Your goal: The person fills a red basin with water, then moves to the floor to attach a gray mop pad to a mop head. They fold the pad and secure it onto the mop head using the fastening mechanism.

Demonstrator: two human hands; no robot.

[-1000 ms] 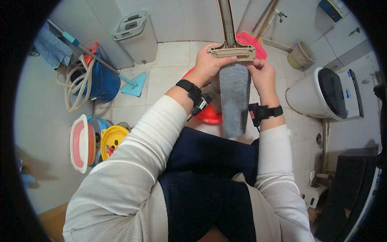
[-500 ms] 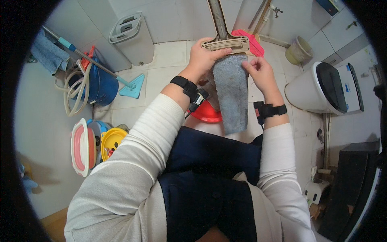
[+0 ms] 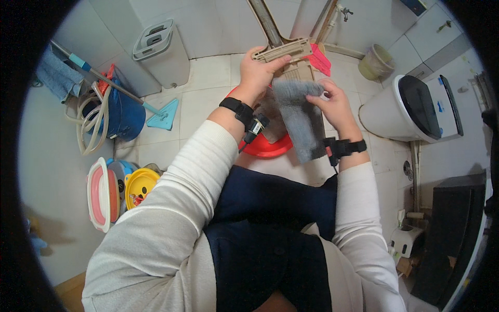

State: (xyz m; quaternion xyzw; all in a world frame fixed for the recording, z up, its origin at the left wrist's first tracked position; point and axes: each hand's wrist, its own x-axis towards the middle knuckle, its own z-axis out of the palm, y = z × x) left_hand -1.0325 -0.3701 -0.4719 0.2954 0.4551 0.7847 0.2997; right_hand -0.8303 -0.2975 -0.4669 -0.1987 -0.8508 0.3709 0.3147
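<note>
White floor tiles [image 3: 208,104] and pale walls enclose a small washroom. At far left, a blue bucket [image 3: 122,117] holds a coiled hose; below it lie a pink-rimmed folding basin [image 3: 99,195] and a yellow tub [image 3: 139,184]. A grey lidded bin [image 3: 161,52] stands against the back wall.

Centre: the left hand [image 3: 260,70] is closed around the beige mop head [image 3: 283,50], thumb along its front edge. The grey mop cloth [image 3: 301,117] hangs from that head, above a red basin [image 3: 267,147]. The right hand [image 3: 335,104] pinches the cloth's upper right edge between thumb and fingers.

Handling: the cloth appears soft, limp and light; take hold near its top edge. The head looks rigid; grip its frame.

Right: a white toilet with dark lid [image 3: 421,106]; a blue label on its cistern; a small pail [image 3: 375,61].
</note>
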